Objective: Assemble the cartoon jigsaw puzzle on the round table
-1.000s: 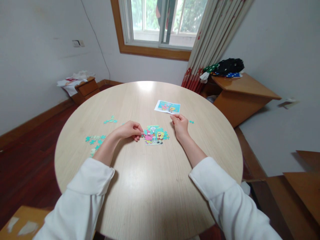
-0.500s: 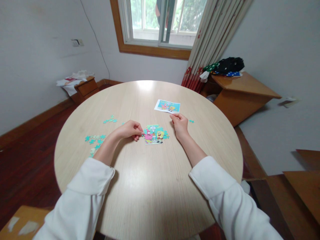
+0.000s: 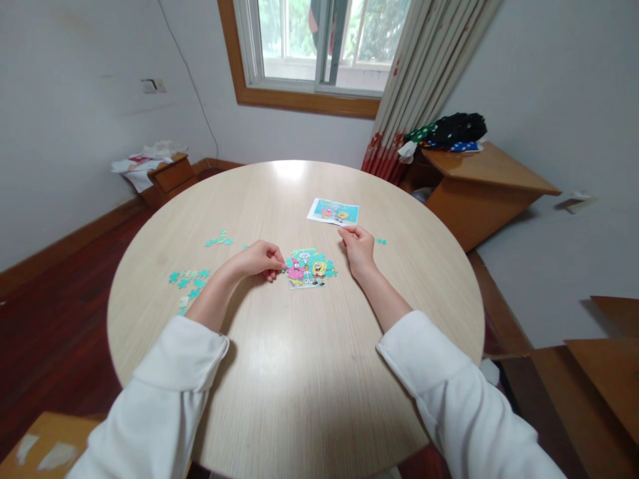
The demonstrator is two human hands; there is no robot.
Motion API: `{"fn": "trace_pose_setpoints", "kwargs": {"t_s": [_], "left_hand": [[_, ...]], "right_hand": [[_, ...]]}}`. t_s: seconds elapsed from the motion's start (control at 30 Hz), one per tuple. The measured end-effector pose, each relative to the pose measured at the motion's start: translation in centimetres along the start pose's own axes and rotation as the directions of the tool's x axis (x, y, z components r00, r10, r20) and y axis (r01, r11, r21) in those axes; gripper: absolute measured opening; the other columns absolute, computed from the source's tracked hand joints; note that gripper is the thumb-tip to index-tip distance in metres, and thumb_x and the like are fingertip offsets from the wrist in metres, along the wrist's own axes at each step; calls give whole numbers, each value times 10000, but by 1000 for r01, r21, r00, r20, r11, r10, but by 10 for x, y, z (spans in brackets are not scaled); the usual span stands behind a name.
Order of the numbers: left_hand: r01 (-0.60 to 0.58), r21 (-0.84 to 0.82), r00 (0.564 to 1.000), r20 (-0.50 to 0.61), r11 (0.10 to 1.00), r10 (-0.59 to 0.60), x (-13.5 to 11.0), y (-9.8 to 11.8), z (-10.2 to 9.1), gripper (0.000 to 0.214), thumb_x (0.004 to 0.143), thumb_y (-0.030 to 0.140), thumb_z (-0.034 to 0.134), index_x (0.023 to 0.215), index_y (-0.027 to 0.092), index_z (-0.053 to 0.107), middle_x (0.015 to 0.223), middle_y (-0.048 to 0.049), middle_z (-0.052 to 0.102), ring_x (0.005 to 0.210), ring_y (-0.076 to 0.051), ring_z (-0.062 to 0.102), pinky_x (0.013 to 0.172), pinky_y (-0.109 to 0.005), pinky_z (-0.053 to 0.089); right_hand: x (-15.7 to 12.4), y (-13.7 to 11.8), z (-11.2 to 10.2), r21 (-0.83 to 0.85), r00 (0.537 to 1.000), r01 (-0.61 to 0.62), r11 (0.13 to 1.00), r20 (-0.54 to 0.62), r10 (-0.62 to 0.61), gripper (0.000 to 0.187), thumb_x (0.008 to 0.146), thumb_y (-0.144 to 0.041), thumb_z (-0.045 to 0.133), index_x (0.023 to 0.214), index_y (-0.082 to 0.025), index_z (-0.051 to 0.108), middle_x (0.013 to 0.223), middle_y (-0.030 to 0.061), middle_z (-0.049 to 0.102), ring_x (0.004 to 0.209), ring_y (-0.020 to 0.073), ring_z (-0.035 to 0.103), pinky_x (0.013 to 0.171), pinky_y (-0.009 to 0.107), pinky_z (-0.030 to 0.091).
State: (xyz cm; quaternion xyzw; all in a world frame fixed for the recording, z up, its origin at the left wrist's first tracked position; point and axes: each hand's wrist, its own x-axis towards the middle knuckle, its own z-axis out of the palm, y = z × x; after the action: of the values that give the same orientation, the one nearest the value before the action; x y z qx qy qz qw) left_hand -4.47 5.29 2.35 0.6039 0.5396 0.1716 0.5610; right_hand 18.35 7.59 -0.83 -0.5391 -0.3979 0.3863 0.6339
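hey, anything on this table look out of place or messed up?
Nothing looks spilled or damaged. Slightly odd: a small teal puzzle bit lies alone to the right of the right hand, apart from the loose pieces at left. The picture card sits a little askew.

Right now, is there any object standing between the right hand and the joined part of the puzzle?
Nothing visible stands there: the tabletop shows between the right hand and the joined part of the puzzle. The left hand is at the left edge, not in between.
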Motion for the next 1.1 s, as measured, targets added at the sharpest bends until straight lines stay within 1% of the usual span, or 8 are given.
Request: {"fn": "trace_pose_setpoints", "kwargs": {"t_s": [0.27,0.47,0.67,0.8,1.0,1.1], "left_hand": [[-12,40,1000,-17,999,13,3,-3,0,197,667,138,734,588,134,553,436,19,565,393,-73,527,427,-189,434],[39,109,997,-66,993,-32,1,2,3,164,713,77,641,594,138,546,449,12,560,412,-92,527,465,-228,447],[12,115,998,-68,993,-4,3,1,4,170,690,78,672,601,144,543,431,33,530,387,-79,497,424,-203,415],[8,126,997,-80,992,2,4,-1,5,166,678,99,688,600,145,549,430,33,527,382,-80,495,412,-200,406],[22,149,995,-95,989,-8,6,-2,4,165,673,107,690,598,151,550,441,29,529,385,-81,495,413,-201,401],[16,138,997,-83,990,-4,8,-4,3,182,657,128,721,594,152,553,434,30,528,382,-80,494,404,-194,389]], "right_hand": [[1,-1,1,-33,1000,-4,999,1,4,183,592,-325,659,653,-181,562,480,-76,438,471,76,375,467,217,281],[1,0,1,-27,1000,-9,1000,-4,9,188,595,-322,664,654,-181,556,492,-75,442,475,74,372,471,215,275],[1,1,1,-3,1000,-12,1000,-3,12,179,593,-308,662,648,-179,549,492,-75,442,476,72,366,467,211,264],[2,2,1,-27,1000,-1,1000,-4,1,183,596,-320,660,653,-181,555,496,-77,439,475,70,366,462,210,271],[2,2,0,4,1000,0,1000,-5,0,168,589,-299,664,650,-179,562,488,-75,452,470,68,374,453,206,283],[2,2,0,2,1000,0,1000,-3,0,166,590,-299,663,646,-181,562,490,-76,452,468,66,370,447,204,279]]}}
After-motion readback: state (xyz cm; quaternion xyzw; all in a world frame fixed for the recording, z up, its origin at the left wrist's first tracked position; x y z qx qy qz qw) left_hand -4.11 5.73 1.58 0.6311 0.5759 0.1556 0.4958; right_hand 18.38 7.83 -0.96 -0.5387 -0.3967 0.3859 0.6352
